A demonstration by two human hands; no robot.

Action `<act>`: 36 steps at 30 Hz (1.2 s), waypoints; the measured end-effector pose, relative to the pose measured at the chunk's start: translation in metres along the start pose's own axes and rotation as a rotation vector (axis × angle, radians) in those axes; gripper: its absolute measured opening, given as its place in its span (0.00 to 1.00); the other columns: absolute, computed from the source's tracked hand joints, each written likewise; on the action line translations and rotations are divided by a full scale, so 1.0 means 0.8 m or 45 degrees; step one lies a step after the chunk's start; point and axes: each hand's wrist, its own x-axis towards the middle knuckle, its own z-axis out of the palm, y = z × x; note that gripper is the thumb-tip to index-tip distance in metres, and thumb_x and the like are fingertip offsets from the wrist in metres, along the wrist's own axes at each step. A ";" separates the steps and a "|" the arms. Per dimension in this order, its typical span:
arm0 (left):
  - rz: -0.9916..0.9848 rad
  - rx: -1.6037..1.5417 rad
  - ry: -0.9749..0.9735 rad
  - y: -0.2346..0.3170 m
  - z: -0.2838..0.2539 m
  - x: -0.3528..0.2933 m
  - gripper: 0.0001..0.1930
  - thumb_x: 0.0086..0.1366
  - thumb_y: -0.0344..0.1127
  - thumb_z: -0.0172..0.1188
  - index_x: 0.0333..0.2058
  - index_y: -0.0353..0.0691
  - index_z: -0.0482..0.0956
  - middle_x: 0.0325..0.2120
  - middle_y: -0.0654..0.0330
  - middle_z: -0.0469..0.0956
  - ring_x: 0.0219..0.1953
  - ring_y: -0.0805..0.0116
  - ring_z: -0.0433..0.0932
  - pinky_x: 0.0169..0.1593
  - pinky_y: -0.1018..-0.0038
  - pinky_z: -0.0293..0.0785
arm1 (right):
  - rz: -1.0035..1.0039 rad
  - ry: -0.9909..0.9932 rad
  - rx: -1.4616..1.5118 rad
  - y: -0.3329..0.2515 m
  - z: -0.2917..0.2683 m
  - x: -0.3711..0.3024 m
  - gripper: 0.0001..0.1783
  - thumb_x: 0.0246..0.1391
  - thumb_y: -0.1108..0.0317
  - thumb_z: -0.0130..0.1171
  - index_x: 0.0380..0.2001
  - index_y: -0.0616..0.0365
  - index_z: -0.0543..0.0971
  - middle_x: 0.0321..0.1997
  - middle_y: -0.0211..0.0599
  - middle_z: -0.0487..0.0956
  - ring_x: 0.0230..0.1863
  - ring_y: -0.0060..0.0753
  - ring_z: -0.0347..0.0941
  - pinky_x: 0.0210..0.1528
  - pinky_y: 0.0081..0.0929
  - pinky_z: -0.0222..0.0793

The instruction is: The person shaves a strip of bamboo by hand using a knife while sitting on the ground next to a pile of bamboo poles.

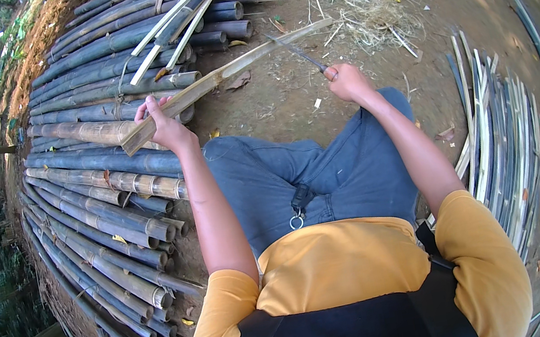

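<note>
My left hand (pixel 168 125) is closed round the near end of a long split bamboo strip (pixel 215 81), pale on its inner face. The strip slants up and away to the right, over the ground in front of my knees. In my right hand (pixel 347 84) is the handle of a knife (pixel 302 54) with a narrow dark blade. Its blade points up and left and crosses the far part of the strip. Whether the edge touches the bamboo, I cannot tell.
Stacked bamboo poles (pixel 132 167) fill the left side, with several split strips (pixel 185 14) lying on top. A heap of pale shavings (pixel 373 17) lies ahead on the dirt. At the right is a bundle of thin bamboo strips (pixel 499 135); long poles (pixel 537 42) lie beyond it.
</note>
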 end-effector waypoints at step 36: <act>-0.028 -0.485 0.304 0.062 0.131 0.010 0.11 0.65 0.34 0.46 0.42 0.38 0.58 0.17 0.63 0.65 0.15 0.72 0.65 0.20 0.75 0.71 | -0.018 0.132 0.531 0.017 -0.022 -0.107 0.10 0.44 0.67 0.60 0.25 0.61 0.72 0.19 0.41 0.73 0.23 0.41 0.72 0.30 0.38 0.66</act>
